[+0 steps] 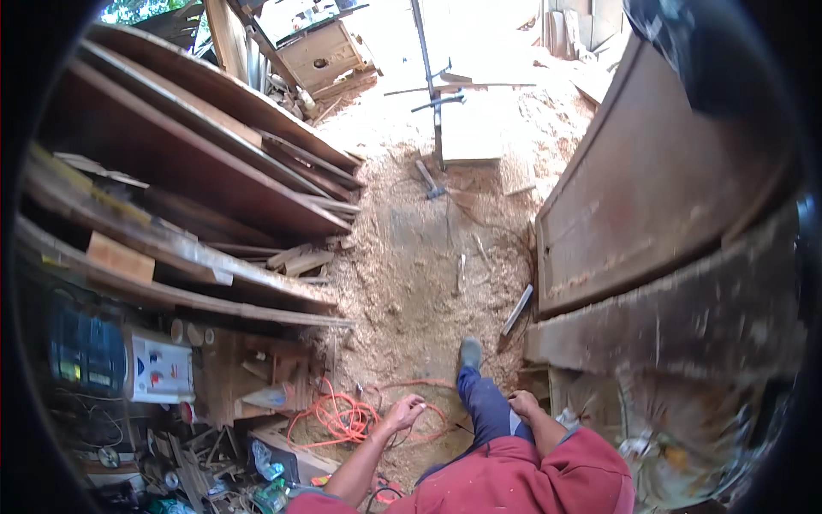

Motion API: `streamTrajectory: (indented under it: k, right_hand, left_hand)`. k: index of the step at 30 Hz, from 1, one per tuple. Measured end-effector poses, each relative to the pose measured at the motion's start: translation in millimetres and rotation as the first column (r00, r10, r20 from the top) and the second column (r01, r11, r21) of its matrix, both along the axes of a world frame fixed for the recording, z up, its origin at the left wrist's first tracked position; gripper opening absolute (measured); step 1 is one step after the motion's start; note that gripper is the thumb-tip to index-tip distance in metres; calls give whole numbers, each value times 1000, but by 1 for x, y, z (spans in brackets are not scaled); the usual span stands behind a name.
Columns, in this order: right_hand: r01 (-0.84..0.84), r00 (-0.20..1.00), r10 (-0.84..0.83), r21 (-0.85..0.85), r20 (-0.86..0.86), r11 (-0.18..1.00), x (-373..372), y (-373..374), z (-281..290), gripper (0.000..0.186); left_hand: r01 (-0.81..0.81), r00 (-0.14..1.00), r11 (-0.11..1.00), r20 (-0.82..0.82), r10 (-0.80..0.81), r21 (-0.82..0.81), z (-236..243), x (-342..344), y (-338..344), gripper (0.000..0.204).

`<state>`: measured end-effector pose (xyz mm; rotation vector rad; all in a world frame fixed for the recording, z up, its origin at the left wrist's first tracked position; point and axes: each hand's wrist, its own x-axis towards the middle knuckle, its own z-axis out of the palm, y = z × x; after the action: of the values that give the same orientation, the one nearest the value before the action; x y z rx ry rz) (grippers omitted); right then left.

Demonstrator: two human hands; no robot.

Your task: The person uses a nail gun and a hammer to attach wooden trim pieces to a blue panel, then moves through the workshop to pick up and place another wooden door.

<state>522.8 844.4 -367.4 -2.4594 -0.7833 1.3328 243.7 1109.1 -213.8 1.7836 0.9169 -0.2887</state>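
My left hand [406, 413] hangs low, in front of my body, above a tangle of orange cord [338, 415]. Its fingers are curled together; whatever may be in them is too small to make out. Close beside my right thigh is my right hand [523, 403], its fingers bent inward and their inner side hidden. One leg in blue trousers [486, 407] reaches forward, ending in a grey shoe [471, 352] on the shaving-covered floor [402, 317]. A hammer-like tool [433, 182] lies farther ahead on the shavings.
Long boards [214, 180] are stacked on the left. Along the right stands a large brown wooden panel [634, 188]. A metal bar clamp [437, 103] lies ahead near a pale board. A loose wood strip [517, 309] rests by the right side. Clutter and a blue water jug [86, 343] fill the lower left.
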Motion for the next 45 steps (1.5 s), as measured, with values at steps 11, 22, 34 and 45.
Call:
streamTrajectory:
  k: [11, 22, 34, 45]
  right_hand:
    - [-445, 878, 437, -5, 196, 896, 176, 242, 20, 41]
    - [-136, 985, 146, -109, 92, 985, 219, 461, 156, 41]
    - [251, 963, -259, 100, 70, 963, 262, 637, 237, 42]
    - [629, 777, -629, -40, 19, 776, 381, 690, 203, 38]
  left_hand:
    - [61, 911, 982, 412, 19, -181, 188, 283, 265, 33]
    - [46, 782, 900, 576, 238, -433, 282, 400, 558, 26]
    - [918, -396, -103, 888, -235, 382, 558, 467, 630, 52]
    - [963, -218, -209, 951, -218, 173, 600, 609, 675, 22]
